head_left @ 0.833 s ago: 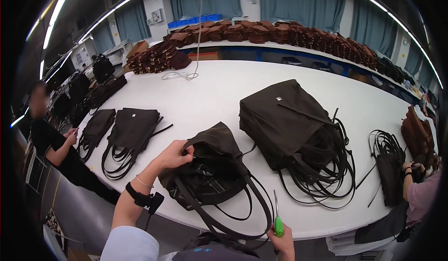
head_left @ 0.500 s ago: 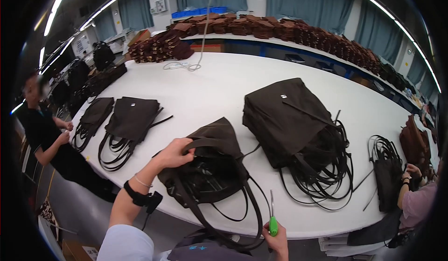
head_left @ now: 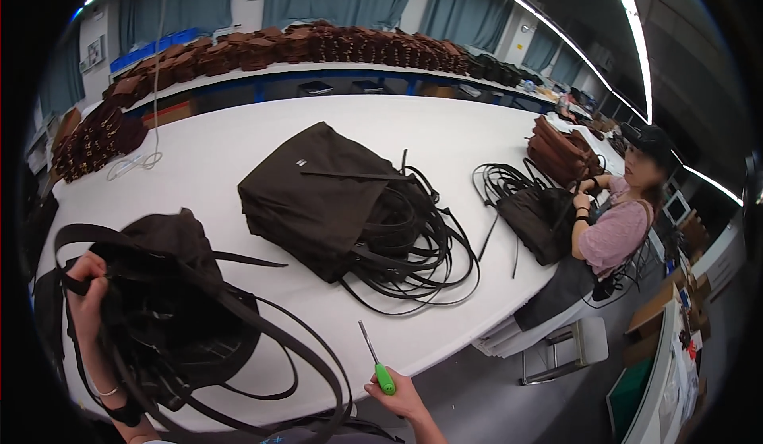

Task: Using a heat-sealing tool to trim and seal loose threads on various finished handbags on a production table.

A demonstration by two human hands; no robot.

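At the left, a dark brown fabric bag [head_left: 179, 257] with long straps is held up with its mouth open, its inside in shadow. My left hand [head_left: 86, 285] is closed around the bag's rim or a strap there; which one I cannot tell. Near the table's front edge, my right hand [head_left: 400, 396] grips a green-handled tool [head_left: 385, 378]. Its slim metal shaft points up and away, apart from the bag. A pile of similar dark bags [head_left: 314, 194] lies at mid-table, its straps spilling to the right.
The white table [head_left: 445, 134] curves around me. On the right, a co-worker [head_left: 616, 229] handles a dark bag [head_left: 528, 218] beside brown bags [head_left: 560, 154]. Many brown pieces [head_left: 278, 47] line the back shelf. A cable [head_left: 157, 86] hangs at the left. A stool [head_left: 588, 341] stands beyond the table edge.
The view has swung right, so things appear farther left. My left hand has raised the bag's side, and the bag stands more upright. The tool stays in my right hand.
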